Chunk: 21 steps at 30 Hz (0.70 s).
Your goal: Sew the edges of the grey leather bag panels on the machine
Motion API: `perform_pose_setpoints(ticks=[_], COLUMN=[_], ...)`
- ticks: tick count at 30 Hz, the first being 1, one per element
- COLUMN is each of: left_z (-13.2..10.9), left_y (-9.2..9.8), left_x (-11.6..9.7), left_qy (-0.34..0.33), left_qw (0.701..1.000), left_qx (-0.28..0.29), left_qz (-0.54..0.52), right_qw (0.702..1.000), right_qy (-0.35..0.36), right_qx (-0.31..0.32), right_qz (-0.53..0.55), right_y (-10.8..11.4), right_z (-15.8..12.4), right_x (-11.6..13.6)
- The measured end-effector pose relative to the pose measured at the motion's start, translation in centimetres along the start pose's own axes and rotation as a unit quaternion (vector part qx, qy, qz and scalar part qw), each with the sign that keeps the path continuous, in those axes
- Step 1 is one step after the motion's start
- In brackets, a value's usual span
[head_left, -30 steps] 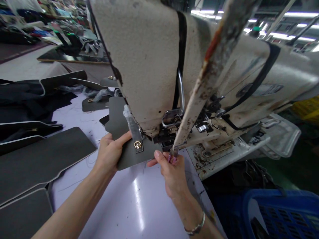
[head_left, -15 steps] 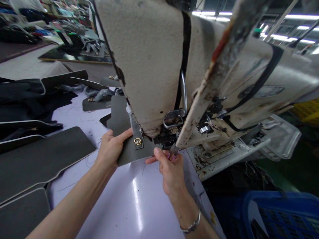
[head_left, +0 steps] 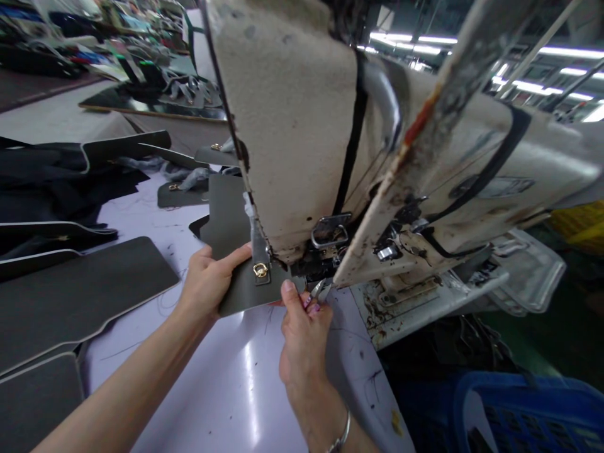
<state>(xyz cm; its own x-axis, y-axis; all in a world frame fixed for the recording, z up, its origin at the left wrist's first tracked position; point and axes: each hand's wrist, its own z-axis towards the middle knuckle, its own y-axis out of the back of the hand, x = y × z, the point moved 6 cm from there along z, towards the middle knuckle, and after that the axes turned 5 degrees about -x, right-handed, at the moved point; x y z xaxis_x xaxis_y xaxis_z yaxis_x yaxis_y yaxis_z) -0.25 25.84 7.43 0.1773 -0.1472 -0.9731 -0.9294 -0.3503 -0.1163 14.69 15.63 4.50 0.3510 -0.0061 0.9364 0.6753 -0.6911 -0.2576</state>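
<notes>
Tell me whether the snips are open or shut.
Open: the snips in the right hand have their tips spread apart in a narrow V.

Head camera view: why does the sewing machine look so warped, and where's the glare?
In the head view, wide-angle distortion stretches and bends the sewing machine; the ceiling lights burn out white; a bright streak of glare runs down the pale table; the far workbench at top left looks soft.

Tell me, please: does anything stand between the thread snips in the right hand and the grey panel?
Nothing visible does: the thread snips in the right hand sit just beside the corner of the grey panel.
</notes>
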Motion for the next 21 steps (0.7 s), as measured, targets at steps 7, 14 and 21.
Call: perform_pose_setpoints(ticks=[7, 14, 21], left_z=[-0.2, -0.4, -1.8], left_y=[0.2, 1.3, 2.0], left_x=[-0.1, 1.0, 1.6], left_qy=[-0.008, -0.012, 0.012], left_qw=[1.000, 0.998, 0.991], left_qx=[-0.024, -0.058, -0.124], left_qz=[0.016, 0.003, -0.053], right_qw=[0.997, 0.994, 0.997], right_qy=[-0.038, -0.040, -0.014], right_qx=[-0.044, -0.069, -0.053], right_qz=[0.059, 0.073, 0.059], right_y=[-0.9, -1.5, -1.4], right_z=[0.0, 0.0, -0.1], right_x=[-1.6, -2.1, -1.6])
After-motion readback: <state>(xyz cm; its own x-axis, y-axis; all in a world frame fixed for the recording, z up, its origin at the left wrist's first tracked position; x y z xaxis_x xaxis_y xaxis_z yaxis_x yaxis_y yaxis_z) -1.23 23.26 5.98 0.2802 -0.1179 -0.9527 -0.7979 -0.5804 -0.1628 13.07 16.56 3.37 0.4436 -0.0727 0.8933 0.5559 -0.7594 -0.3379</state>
